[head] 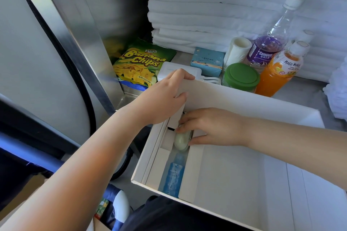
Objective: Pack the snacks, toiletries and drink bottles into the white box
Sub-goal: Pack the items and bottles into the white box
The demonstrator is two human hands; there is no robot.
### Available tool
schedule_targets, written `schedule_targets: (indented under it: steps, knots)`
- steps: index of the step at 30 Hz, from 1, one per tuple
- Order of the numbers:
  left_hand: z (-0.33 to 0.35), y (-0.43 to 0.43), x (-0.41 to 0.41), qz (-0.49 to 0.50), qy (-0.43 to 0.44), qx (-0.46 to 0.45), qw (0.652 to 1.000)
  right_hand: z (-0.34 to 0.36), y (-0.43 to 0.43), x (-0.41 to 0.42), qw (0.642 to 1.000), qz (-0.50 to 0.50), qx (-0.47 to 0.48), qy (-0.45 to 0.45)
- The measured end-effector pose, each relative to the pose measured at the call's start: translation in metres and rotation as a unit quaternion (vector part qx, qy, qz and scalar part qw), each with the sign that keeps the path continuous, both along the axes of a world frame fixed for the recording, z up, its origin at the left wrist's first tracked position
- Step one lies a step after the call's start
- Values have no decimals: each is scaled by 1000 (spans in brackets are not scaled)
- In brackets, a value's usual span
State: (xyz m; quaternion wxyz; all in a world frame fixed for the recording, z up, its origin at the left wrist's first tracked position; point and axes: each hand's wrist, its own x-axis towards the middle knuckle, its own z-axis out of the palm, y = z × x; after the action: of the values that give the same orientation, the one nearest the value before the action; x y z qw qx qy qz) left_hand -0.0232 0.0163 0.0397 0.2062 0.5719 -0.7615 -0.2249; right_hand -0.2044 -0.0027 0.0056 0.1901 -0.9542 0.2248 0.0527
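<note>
The left hand (165, 97) curls its fingers over the far wall of the white cardboard box (244, 95). The right hand (210, 127) pinches a small pale round-capped container (181, 141) inside, just beyond a lying blue plastic bottle (174, 174). It should be seated flat before the fingers release.

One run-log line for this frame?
left hand: grips white box wall | right hand: holds small pale bottle inside box | blue bottle: in box | banana chips bag: outside

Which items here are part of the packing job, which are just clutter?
Job: white box, gripped by left hand; banana chips; purple drink bottle; orange drink bottle; blue bottle, in the box; pale container, held by right hand.
Lying about: folded towels; black hose.
</note>
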Motion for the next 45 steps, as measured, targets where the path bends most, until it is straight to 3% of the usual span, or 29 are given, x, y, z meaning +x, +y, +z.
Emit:
schedule_targets:
  steps: [5,26,32,38,41,45]
  knots:
    - [-1,0,0,1,-2,1,1000,-8,16,11,994,-100,-4,-50]
    - [-1,0,1,0,2,7,1000,8,-7,1,995,-82,54,-10]
    - [2,1,2,-1,20,19,1000,42,-9,-14,999,-3,-28,-23]
    - [-3,0,1,-13,24,12,1000,76,-16,-58,963,-38,-236,-125]
    - [-6,-1,2,-9,32,12,999,76,-25,-72,949,-111,-243,-168]
    - [-8,-1,3,-7,57,15,998,55,-27,-75,951,-69,-269,-136]
